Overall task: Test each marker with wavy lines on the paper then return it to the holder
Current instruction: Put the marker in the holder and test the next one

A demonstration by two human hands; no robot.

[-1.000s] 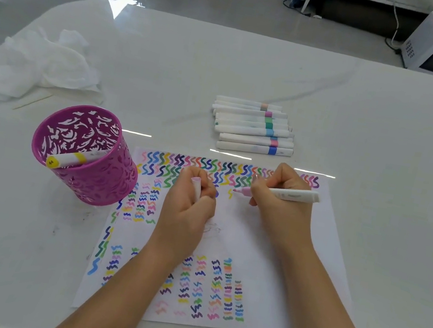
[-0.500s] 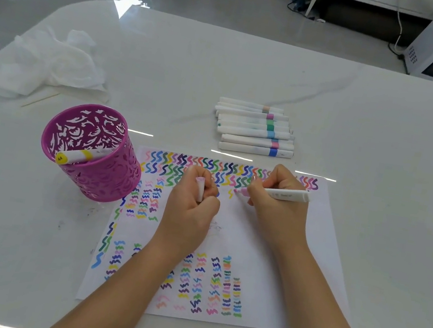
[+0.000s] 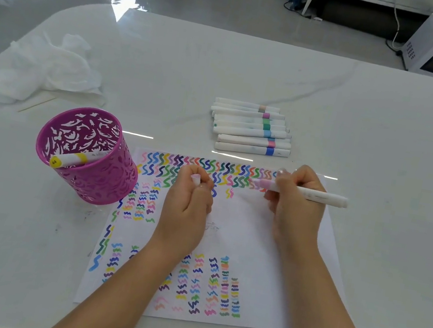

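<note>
Right hand (image 3: 296, 206) shifted rightward along wavy rows on paper (image 3: 239, 240), gripping slim white marker (image 3: 319, 196), tip blurred, left hand (image 3: 190, 208) curled round pale cap (image 3: 196, 179), mostly hidden

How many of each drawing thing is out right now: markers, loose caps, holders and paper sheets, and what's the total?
Markers: 9 (7 showing in the pile, 1 yellow marker in the holder, 1 pink marker in the right hand)
Loose cap: 1, in the left hand
Holder: 1
Paper sheet: 1
Total: 12
</note>
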